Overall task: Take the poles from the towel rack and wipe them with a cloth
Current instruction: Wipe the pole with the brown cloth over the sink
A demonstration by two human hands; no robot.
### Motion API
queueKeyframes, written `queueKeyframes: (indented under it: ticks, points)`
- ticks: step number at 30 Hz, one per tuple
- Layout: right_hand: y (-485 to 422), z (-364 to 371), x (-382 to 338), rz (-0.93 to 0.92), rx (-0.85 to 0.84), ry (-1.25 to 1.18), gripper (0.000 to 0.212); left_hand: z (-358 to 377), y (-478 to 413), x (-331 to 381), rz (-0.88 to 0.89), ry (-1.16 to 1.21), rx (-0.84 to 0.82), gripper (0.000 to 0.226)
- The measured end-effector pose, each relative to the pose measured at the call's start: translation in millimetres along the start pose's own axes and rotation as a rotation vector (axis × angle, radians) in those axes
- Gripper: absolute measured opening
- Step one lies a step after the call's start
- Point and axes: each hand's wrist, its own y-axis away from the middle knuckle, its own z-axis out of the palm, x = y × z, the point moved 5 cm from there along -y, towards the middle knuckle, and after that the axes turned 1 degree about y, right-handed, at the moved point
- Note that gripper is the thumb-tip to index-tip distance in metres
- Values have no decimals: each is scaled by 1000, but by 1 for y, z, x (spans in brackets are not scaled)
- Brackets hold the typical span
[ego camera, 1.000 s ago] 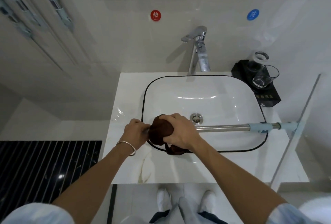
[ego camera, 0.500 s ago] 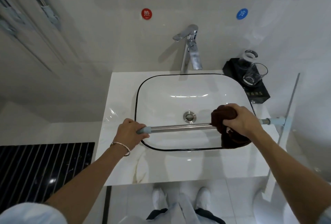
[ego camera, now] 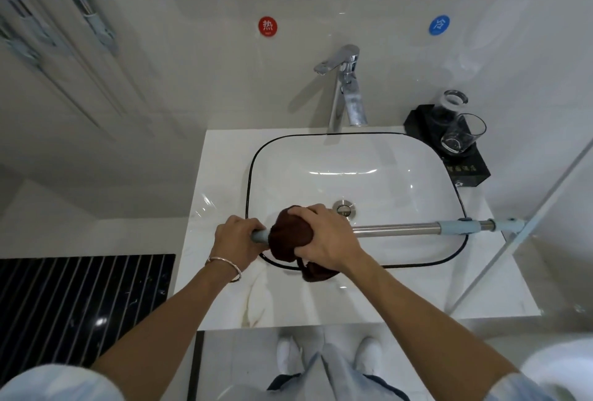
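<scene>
A steel pole [ego camera: 398, 230] with pale blue end sleeves lies level across the front of the white sink basin [ego camera: 353, 157]. My left hand [ego camera: 236, 242] grips its left blue end over the basin's left rim. My right hand [ego camera: 324, 238] holds a dark brown cloth [ego camera: 288, 237] wrapped round the pole, right beside my left hand. A tail of the cloth hangs below my right wrist. The pole's right end reaches past the basin to the counter's right edge.
A chrome faucet [ego camera: 345, 89] stands behind the basin. A black tray [ego camera: 462, 157] with two glasses sits at the back right of the white counter [ego camera: 221, 288]. A glass partition edge [ego camera: 526, 230] runs along the right. A towel rack [ego camera: 83, 15] hangs on the left wall.
My right hand has slid the cloth along the pole from its right part back to the left end, next to my left hand. My left hand has kept its grip.
</scene>
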Motion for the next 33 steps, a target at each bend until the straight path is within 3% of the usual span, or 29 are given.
queueKeyframes:
  ticks: [6,10,15,19,23,27,33]
  points:
    - [32,-66,102,284,57,-71,77,4,-3,1,-1,-84,-107,21]
    - [54,-102,163,418,131,-98,65,6,-4,-1,-10,-97,-103,25]
    - [34,-99,157,448,-55,-171,47,9,-6,-3,-36,-111,-98,27]
    - [3,-75,102,294,-212,-232,38,10,-7,-2,-54,-139,-128,29]
    - [-21,-30,24,101,-268,-190,49,7,-9,-1,-85,-119,-156,29]
    - [-23,0,-13,-71,-166,-33,65,2,-10,2,-55,-180,-119,6]
    - [14,-3,25,-243,176,108,70,4,-14,-7,-100,7,-218,22]
